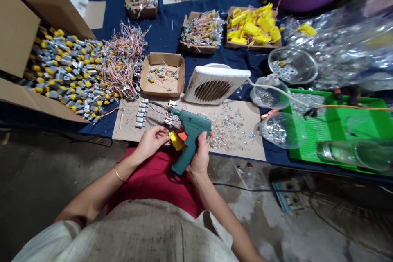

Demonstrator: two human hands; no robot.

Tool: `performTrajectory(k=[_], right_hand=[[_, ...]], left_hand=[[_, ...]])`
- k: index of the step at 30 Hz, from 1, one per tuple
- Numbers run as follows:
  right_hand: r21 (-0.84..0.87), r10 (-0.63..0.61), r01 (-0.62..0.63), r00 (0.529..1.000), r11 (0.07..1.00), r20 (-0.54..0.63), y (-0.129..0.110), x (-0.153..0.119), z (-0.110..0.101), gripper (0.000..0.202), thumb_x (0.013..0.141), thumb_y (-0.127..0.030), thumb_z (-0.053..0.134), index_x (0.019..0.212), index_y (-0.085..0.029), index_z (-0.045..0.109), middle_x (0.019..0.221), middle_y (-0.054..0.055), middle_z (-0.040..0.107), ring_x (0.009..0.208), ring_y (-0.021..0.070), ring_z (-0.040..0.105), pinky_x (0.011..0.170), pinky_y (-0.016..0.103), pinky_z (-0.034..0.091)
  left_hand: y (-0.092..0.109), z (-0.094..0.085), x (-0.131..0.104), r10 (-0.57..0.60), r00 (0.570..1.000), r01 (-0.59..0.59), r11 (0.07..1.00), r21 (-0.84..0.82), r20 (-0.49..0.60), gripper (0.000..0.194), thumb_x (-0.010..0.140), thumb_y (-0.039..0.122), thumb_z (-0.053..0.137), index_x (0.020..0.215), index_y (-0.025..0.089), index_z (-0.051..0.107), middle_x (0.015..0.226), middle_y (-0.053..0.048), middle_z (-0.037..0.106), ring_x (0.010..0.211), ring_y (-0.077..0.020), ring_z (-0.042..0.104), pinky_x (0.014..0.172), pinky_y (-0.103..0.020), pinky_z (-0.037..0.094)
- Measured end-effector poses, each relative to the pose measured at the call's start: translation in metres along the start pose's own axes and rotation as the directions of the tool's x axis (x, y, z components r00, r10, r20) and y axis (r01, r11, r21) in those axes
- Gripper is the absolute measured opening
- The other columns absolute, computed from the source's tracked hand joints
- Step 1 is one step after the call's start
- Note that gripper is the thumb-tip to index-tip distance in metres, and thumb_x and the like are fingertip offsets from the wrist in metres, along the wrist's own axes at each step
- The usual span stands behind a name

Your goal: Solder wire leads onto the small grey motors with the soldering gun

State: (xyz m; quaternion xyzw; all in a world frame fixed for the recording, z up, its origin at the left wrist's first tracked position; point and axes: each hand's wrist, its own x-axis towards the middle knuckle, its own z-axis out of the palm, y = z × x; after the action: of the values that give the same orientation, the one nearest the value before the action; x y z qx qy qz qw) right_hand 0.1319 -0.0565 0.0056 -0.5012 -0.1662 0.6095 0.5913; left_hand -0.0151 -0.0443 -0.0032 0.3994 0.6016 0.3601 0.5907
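Observation:
My right hand (199,156) is wrapped round the handle of a dark green soldering gun (196,127) with an orange trigger. The gun's thin tip points left, over the board. Just left of the handle, my left hand (152,141) is closed in a pinch on a yellow plastic part (175,141). The gun partly hides small motors (169,115) beneath its tip. Left of them, a column of small silver motors (141,113) stands on a cardboard sheet (245,131). Small bits lie scattered across the sheet's right half.
A large carton (61,106) spills motors at left, beside tangled wires (125,57). Behind the sheet are a shallow box (146,86), a white vent fan (221,74) and a box of yellow parts (229,45). Clear bowls (302,77) and a green tray (307,143) stand right.

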Motion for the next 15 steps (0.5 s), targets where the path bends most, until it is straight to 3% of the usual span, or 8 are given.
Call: performTrajectory(k=[15], right_hand=[[-0.089,0.0,0.0,1.0,0.996,0.0,-0.0011,-0.0007,-0.0025,0.055,0.082,-0.07,0.053,0.087,-0.018,0.068,0.084,0.004,0.072,0.069,0.0166,0.065,0.067,0.029,0.052]], left_hand=[[0.0024,-0.0029,0.0002,0.035,0.999,-0.039,0.991,0.132,0.03,0.025,0.073,0.028,0.069,0.093,0.012,0.07,0.074,-0.002,0.068,0.066,-0.0112,0.06,0.063,-0.021,0.047]])
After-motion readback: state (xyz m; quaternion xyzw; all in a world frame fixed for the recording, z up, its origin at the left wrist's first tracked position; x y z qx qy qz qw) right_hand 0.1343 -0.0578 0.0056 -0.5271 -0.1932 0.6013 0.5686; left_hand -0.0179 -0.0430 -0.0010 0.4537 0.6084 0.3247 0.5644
